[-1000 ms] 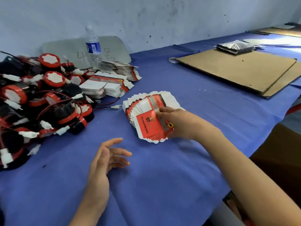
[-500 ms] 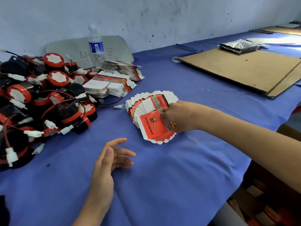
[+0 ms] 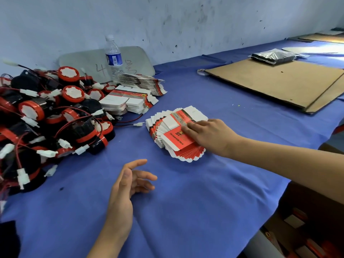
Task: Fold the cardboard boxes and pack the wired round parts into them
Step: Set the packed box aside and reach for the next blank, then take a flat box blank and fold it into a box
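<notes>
A fanned stack of flat red-and-white cardboard boxes [image 3: 173, 135] lies mid-table on the blue cloth. My right hand [image 3: 210, 135] rests on top of it, fingers spread flat over the uppermost flat box. My left hand [image 3: 130, 185] hovers low over the cloth in front of the stack, palm turned inward, fingers apart, holding nothing. A big heap of black-and-red wired round parts [image 3: 46, 118] with white connectors fills the left side. Two more stacks of flat boxes [image 3: 128, 101] lie behind, next to the heap.
A plastic water bottle [image 3: 113, 56] stands at the back against a grey panel [image 3: 87, 60]. Brown cardboard sheets [image 3: 279, 82] lie at the right with a foil-wrapped packet [image 3: 271, 56] on them. An open carton [image 3: 305, 229] sits below the table's right edge.
My right hand has shifted from gripping the stack's right edge to lying flat on its top. The left hand has barely moved.
</notes>
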Demonstrator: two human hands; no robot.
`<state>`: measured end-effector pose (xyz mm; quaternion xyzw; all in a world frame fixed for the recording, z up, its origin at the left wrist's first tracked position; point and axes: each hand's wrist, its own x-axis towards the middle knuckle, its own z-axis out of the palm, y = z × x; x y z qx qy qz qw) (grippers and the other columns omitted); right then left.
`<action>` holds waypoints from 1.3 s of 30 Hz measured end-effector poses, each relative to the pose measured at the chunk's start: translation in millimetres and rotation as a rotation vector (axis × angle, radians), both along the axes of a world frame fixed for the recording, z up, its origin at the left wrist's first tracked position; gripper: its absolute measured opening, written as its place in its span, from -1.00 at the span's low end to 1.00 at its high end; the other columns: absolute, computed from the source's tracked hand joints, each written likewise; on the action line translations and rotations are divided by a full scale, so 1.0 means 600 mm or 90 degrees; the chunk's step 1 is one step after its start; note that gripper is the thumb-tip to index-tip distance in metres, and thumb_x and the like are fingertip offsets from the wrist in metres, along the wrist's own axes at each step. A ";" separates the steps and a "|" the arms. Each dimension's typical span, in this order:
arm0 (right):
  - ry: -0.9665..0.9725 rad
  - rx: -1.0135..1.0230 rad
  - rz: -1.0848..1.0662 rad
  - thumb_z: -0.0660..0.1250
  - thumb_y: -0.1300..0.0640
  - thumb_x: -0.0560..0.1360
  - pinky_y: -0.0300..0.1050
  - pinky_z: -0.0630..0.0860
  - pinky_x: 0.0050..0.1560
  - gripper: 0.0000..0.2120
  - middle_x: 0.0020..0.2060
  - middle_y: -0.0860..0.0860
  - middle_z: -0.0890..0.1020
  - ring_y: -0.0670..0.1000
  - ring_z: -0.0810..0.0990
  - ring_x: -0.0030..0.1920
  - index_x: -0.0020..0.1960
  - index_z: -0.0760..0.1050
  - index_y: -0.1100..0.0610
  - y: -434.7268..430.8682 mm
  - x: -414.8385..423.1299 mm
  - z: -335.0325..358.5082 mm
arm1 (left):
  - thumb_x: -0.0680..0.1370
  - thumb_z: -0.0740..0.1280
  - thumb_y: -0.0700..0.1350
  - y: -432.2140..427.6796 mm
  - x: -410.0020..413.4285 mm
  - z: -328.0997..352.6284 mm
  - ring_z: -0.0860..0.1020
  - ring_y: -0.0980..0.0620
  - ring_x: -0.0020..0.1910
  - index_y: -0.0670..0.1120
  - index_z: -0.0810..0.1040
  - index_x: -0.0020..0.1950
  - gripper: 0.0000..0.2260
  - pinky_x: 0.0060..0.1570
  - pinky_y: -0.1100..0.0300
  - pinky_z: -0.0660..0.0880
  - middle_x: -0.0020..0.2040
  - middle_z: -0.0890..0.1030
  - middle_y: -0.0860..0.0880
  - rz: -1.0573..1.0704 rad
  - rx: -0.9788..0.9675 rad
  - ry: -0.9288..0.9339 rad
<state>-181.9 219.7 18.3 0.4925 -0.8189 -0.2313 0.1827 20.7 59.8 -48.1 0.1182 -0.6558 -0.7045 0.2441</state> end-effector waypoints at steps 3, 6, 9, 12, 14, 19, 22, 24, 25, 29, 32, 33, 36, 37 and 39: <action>0.104 -0.129 0.094 0.28 0.27 0.49 -0.03 0.61 -0.10 -0.65 0.12 0.16 0.64 0.15 0.66 0.02 0.27 0.55 0.20 0.022 -0.011 -0.002 | 0.53 0.03 0.14 0.000 -0.001 -0.001 0.59 -0.06 -0.28 -0.11 0.54 0.14 -0.55 -0.20 0.24 0.53 -0.17 0.67 -0.17 -0.008 -0.003 0.001; 0.151 -0.083 -0.022 0.16 0.21 0.53 -0.07 0.59 0.00 -0.60 0.15 0.13 0.63 0.12 0.65 0.04 0.32 0.52 0.07 0.027 -0.024 -0.001 | 0.53 0.04 0.14 0.001 0.001 -0.001 0.59 -0.07 -0.28 -0.11 0.54 0.14 -0.55 -0.18 0.22 0.53 -0.16 0.67 -0.17 -0.009 -0.004 0.003; 0.087 -0.086 -0.178 0.05 0.24 0.62 0.06 0.34 0.31 -0.51 0.41 0.19 0.36 0.20 0.39 0.35 0.54 0.09 0.10 0.034 -0.052 0.006 | 0.52 0.04 0.13 0.000 0.000 -0.001 0.58 -0.07 -0.28 -0.10 0.54 0.13 -0.56 -0.18 0.22 0.53 -0.17 0.67 -0.17 -0.007 -0.007 0.002; 0.040 -0.292 -0.139 0.06 0.31 0.58 0.10 0.38 0.23 -0.52 0.37 0.17 0.45 0.21 0.45 0.32 0.49 0.25 0.15 0.038 -0.053 0.052 | 0.51 0.09 0.11 0.003 -0.001 0.001 0.59 -0.04 -0.27 -0.07 0.54 0.14 -0.61 -0.20 0.24 0.54 -0.13 0.67 -0.16 0.008 -0.022 0.000; -0.042 -0.541 0.013 0.11 0.32 0.50 0.11 0.53 0.03 -0.54 0.18 0.14 0.62 0.22 0.61 0.13 0.36 0.45 0.16 0.021 -0.031 0.074 | 0.49 0.15 0.07 0.003 -0.002 0.005 0.62 0.03 -0.14 0.02 0.49 0.22 -0.65 -0.14 0.23 0.55 0.00 0.66 -0.10 0.045 -0.033 0.010; -0.856 -0.885 0.196 0.22 0.35 0.46 -0.12 0.53 -0.01 -0.60 -0.03 -0.10 0.60 -0.04 0.59 0.02 0.16 0.35 -0.06 -0.094 0.087 0.075 | 0.48 0.26 0.08 -0.023 0.007 0.031 0.35 0.33 0.35 0.38 0.01 0.44 -0.37 0.16 0.33 0.36 0.41 0.30 0.32 0.219 -0.115 0.045; -1.064 -0.825 0.108 0.19 0.45 0.52 0.01 0.57 0.08 -0.60 0.09 0.08 0.60 0.10 0.59 0.13 0.22 0.38 0.06 -0.160 0.137 0.026 | 0.51 0.27 0.12 -0.040 0.022 0.031 0.33 0.44 0.32 0.31 0.03 0.52 -0.36 0.13 0.51 0.35 0.33 0.36 0.46 0.262 -0.105 0.044; -1.087 -0.855 0.044 0.20 0.43 0.52 0.10 0.51 0.20 -0.64 0.14 0.11 0.58 0.15 0.55 0.19 0.23 0.41 0.10 -0.185 0.147 0.000 | 0.52 0.24 0.10 -0.048 0.026 0.026 0.39 0.48 0.23 0.20 0.11 0.54 -0.39 0.02 0.61 0.33 0.22 0.43 0.51 0.287 -0.117 0.016; -1.094 -0.867 0.024 0.22 0.39 0.53 0.11 0.50 0.21 -0.66 0.14 0.11 0.59 0.15 0.55 0.19 0.23 0.42 0.09 -0.189 0.146 -0.005 | 0.52 0.25 0.10 -0.048 0.026 0.024 0.40 0.49 0.20 0.17 0.13 0.54 -0.39 0.00 0.62 0.33 0.20 0.43 0.53 0.290 -0.132 0.000; -1.280 -0.842 0.032 0.28 0.07 0.52 0.03 0.51 0.23 -0.71 0.13 0.04 0.64 0.10 0.60 0.19 0.24 0.46 0.02 -0.190 0.147 -0.021 | 0.46 0.33 0.12 -0.039 0.014 0.019 0.48 0.36 0.21 0.21 0.08 0.53 -0.30 0.06 0.47 0.43 0.22 0.50 0.41 0.225 -0.166 -0.067; -1.418 -0.709 0.102 0.30 -0.23 0.47 -0.05 0.37 0.40 -0.47 0.30 -0.04 0.55 -0.03 0.47 0.35 0.36 0.44 -0.02 -0.186 0.173 -0.028 | 0.43 0.24 0.31 -0.024 0.007 0.012 0.12 0.31 0.49 0.23 -0.15 0.56 -0.18 0.42 0.25 0.22 0.51 0.12 0.35 0.144 -0.241 -0.102; -1.449 -0.663 0.098 0.31 -0.28 0.45 -0.13 0.34 0.40 -0.40 0.36 -0.04 0.49 -0.06 0.39 0.41 0.40 0.40 -0.02 -0.184 0.185 -0.024 | 0.44 0.16 0.37 -0.019 0.006 0.009 -0.07 0.30 0.52 0.22 -0.26 0.53 -0.18 0.49 0.18 0.09 0.55 -0.10 0.34 0.136 -0.298 -0.118; -1.573 -0.583 0.020 0.44 -0.29 0.32 -0.27 0.52 0.11 -0.32 0.23 -0.11 0.59 -0.17 0.50 0.28 0.32 0.38 -0.01 -0.169 0.193 -0.021 | 0.42 -0.12 0.54 -0.012 0.010 -0.002 -0.36 0.20 0.50 0.20 -0.41 0.46 -0.20 0.53 -0.06 -0.08 0.49 -0.42 0.25 0.161 -0.437 -0.153; -1.634 -0.550 0.019 0.54 -0.29 0.18 -0.29 0.56 0.02 -0.29 0.11 -0.15 0.66 -0.19 0.59 0.15 0.24 0.48 -0.02 -0.165 0.192 -0.019 | 0.41 -0.14 0.56 -0.011 0.010 -0.004 -0.37 0.17 0.50 0.24 -0.43 0.45 -0.21 0.53 -0.11 -0.08 0.49 -0.44 0.24 0.176 -0.452 -0.158; -1.752 -0.533 0.013 0.64 -0.22 0.02 -0.18 0.59 0.02 -0.31 0.01 -0.04 0.70 -0.07 0.66 0.02 0.10 0.66 0.01 -0.161 0.184 -0.024 | 0.38 -0.08 0.58 -0.012 0.008 -0.003 -0.36 0.20 0.50 0.38 -0.42 0.42 -0.23 0.52 -0.14 -0.04 0.49 -0.43 0.26 0.208 -0.438 -0.155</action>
